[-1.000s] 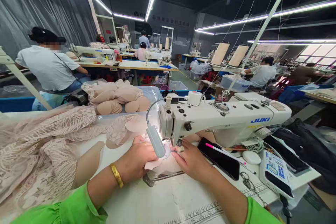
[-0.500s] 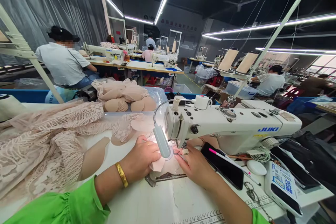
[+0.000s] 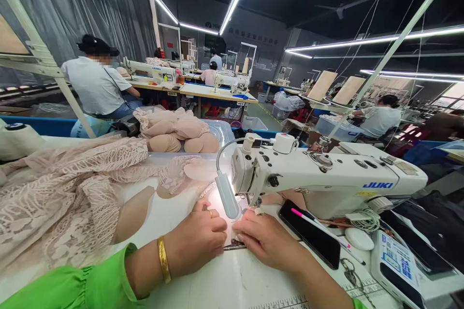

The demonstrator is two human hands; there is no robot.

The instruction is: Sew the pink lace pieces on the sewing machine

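Observation:
Under the needle end of the white sewing machine [image 3: 326,174], a pale pink fabric piece [image 3: 216,201] lies in bright lamplight. My left hand [image 3: 197,241], with a gold ring and bracelet at the wrist, is closed on the near left part of the fabric, its fingers curled. From the right, my right hand [image 3: 268,236] has bent fingers pressed together on the fabric's near right edge; the fingertips are partly hidden. A grey lamp head [image 3: 227,195] on a bendy neck hangs between the hands and covers part of the fabric and the needle area.
Beige lace fabric [image 3: 68,193] and a foam cup [image 3: 134,212] lie at left. Behind stands a clear tray [image 3: 223,133] with stacked cups [image 3: 174,130]. A phone [image 3: 310,234], a pink-tipped pen [image 3: 326,234] and a white box-shaped device [image 3: 395,265] sit at right. Co-workers sit farther back.
Both hands have come nearer to me and closer together at the fabric's front edge. My left fingers are more curled. The whole view has shifted slightly.

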